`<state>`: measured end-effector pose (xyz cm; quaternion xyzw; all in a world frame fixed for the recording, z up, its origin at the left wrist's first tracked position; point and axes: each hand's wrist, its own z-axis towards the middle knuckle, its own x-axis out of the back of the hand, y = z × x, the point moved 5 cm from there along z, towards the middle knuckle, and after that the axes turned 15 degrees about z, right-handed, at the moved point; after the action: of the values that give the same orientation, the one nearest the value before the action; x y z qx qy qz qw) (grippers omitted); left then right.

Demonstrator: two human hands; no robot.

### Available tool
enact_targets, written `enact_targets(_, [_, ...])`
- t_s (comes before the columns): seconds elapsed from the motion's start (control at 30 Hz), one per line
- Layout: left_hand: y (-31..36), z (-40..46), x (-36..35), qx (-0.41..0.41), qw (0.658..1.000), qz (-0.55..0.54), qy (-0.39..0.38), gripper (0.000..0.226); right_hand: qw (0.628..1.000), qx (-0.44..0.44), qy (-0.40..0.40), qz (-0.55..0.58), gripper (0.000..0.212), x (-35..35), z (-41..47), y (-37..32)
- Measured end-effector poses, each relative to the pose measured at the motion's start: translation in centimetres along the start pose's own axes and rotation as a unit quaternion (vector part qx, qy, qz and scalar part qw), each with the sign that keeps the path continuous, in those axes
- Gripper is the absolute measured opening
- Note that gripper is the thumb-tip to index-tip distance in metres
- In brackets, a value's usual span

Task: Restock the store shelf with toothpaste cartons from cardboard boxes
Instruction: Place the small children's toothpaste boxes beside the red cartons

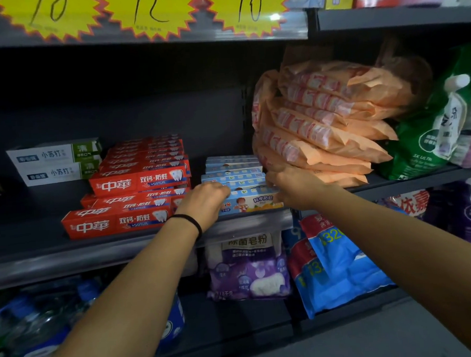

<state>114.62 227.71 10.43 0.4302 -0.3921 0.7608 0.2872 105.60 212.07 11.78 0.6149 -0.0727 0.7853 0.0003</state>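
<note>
On the dark middle shelf (68,252) stand several light blue children's toothpaste cartons (235,172) in a row running front to back. My left hand (205,199) grips the left end of the front blue carton (253,202), fingers curled over its top. My right hand (289,183) holds the right end of the same carton, its fingers partly hidden behind it. Left of them lie stacked red toothpaste cartons (138,181), and further left two white-and-green cartons (57,161).
A pile of orange packets (322,129) leans close against my right hand. Green and white refill pouches (433,133) stand at the right. Yellow price stars (149,12) hang from the shelf above. Below are purple (248,271) and blue (339,265) bags and water bottles (36,323).
</note>
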Motion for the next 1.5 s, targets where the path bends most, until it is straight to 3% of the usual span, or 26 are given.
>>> enact_targets(0.63, [-0.4, 0.2, -0.4, 0.004, 1.0, 0.003, -0.004, 0.025, 1.0, 0.001, 0.007, -0.016, 0.032, -0.8, 1.1, -0.4])
enact_targets(0.8, [-0.7, -1.5, 1.0, 0.009, 1.0, 0.002, -0.007, 0.037, 0.999, 0.023, 0.022, -0.009, 0.036, -0.4, 0.6, -2.5])
enact_targets(1.1, [-2.0, -10.2, 3.0, 0.033, 0.999, 0.022, -0.013, 0.04, 0.992, 0.097, 0.065, 0.047, 0.04, -0.8, -2.1, -12.2])
enact_targets(1.5, [-13.9, -25.4, -1.6, 0.086, 0.99, 0.038, -0.105, 0.039, 0.984, 0.162, -0.019, 0.072, 0.037, -8.7, 0.2, -29.2])
